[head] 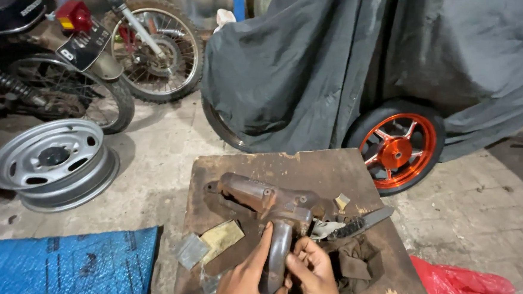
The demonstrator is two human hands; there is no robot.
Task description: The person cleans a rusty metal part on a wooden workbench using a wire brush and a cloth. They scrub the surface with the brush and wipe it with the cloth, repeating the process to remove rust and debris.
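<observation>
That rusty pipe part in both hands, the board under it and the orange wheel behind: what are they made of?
The pipe part looks like cast metal, brown with rust and dull grey on the tube that the left hand and right hand grip. The board seems to be wood, stained dark, with chipped pale edges. The orange wheel looks like glossy painted or anodised alloy, judging by its shine.

Showing here are one rusty brown metal manifold [264, 204], two bare hands [248, 280] [314, 275], one silver steel wheel rim [52, 163], one orange alloy wheel [397, 151], and two small sandpaper pieces [222, 237] [191, 251].
</observation>
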